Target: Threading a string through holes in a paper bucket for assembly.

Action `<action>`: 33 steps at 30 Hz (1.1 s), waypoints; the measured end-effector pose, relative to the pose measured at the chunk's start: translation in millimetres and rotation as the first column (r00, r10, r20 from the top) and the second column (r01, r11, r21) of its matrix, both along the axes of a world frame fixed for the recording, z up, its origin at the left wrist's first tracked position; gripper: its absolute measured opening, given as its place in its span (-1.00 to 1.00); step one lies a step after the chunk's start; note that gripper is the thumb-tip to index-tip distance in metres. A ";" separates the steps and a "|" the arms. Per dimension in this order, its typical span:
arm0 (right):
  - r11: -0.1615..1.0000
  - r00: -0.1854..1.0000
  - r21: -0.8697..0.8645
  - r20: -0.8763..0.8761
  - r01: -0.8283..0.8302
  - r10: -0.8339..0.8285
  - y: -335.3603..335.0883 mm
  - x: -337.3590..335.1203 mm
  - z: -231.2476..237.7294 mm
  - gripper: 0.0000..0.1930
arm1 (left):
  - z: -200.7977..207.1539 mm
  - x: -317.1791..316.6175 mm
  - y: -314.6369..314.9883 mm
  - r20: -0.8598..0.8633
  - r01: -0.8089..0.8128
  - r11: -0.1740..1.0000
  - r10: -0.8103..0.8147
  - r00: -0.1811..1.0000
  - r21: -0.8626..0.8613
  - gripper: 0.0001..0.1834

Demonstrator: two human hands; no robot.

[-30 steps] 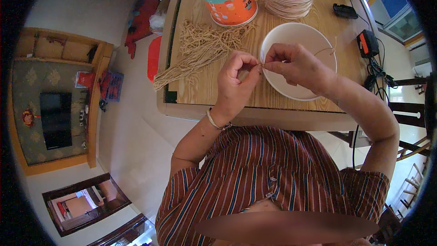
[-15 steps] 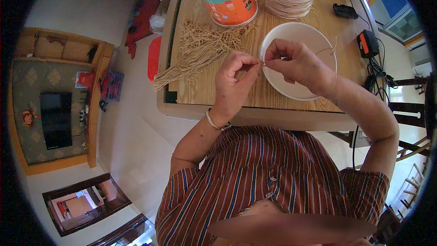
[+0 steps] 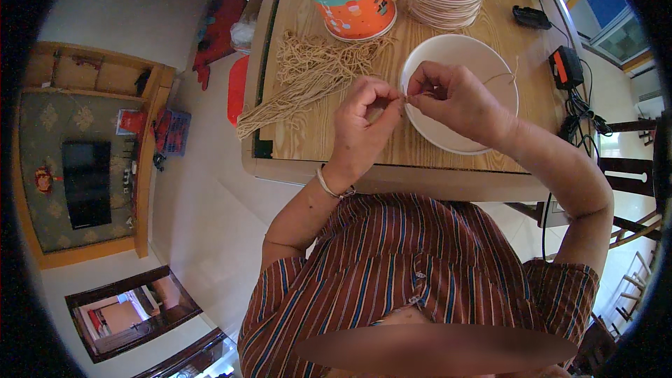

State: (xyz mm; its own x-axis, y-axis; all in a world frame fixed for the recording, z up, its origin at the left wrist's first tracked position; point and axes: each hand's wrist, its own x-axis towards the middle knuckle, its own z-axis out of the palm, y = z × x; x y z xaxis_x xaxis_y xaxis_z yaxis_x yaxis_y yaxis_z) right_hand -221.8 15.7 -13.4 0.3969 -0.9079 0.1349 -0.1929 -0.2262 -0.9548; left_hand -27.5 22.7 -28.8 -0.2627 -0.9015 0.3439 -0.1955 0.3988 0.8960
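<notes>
A white paper bucket (image 3: 458, 138) stands mouth up near the table's front edge. At its left rim my left hand (image 3: 365, 122) is closed, thumb and forefinger pinched together. My right hand (image 3: 458, 98) reaches over the bucket, fingertips pinched against those of the left. A tiny bit of tan twine shows between the fingertips; most of it is hidden. More twine (image 3: 502, 75) rises beyond my right hand and crosses the bucket's right rim. Left of the bucket lies a loose bundle of tan twine lengths (image 3: 301, 94).
An orange and green paper bucket (image 3: 353, 8) stands upside down at the back. Beside it is a stack of nested buckets (image 3: 444, 3) with twine at the rims. Black adapters (image 3: 565, 68) and tangled cables (image 3: 581, 115) line the right table edge. A red stool (image 3: 238, 91) stands to the left.
My left hand has shifted very slightly and its fingers have turned a little. The pinch at the bucket's left rim stays in place.
</notes>
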 end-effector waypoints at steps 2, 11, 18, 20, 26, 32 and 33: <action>0.999 0.994 -0.006 -0.101 0.049 -0.049 2.7 0.0 7.4 -0.86 | -3.1 1.9 -0.7 -0.045 0.036 0.995 -0.032 0.998 0.095 -0.91; 0.986 0.980 -0.151 -0.178 0.065 -0.092 10.4 3.5 21.4 -0.84 | 8.1 1.8 -3.0 -0.193 0.164 0.908 -0.095 0.977 0.384 -0.96; 0.967 0.976 -0.253 -0.197 0.045 -0.097 8.9 3.6 18.8 -0.86 | 8.9 14.0 -23.8 -0.095 0.228 0.877 -0.208 0.974 0.423 -0.92; 0.937 0.982 -0.348 -0.165 0.029 -0.092 7.8 3.7 15.4 -0.88 | 19.1 13.2 -26.8 -0.051 0.257 0.857 -0.262 0.964 0.446 -0.91; 0.927 0.986 -0.356 -0.075 0.115 -0.151 10.2 9.5 14.6 -0.84 | 32.1 15.5 -35.1 -0.018 0.332 0.830 -0.363 0.931 0.449 -0.88; 0.894 0.967 -0.447 -0.231 -0.011 -0.104 8.1 4.5 12.5 -0.80 | 35.9 18.1 -40.0 0.002 0.364 0.796 -0.416 0.909 0.484 -0.86; 0.895 0.967 -0.446 -0.232 -0.010 -0.105 8.6 3.9 12.3 -0.80 | 36.2 18.1 -41.2 0.002 0.365 0.795 -0.418 0.909 0.484 -0.86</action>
State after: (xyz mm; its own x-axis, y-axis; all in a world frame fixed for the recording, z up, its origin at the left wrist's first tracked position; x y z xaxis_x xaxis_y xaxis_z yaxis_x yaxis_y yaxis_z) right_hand -217.8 24.4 -1.1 0.4269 -0.7955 0.4300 -0.4271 -0.5965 -0.6796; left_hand -9.5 -18.6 7.4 -0.6376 -0.7582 -0.1361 -0.2145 0.0050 0.9767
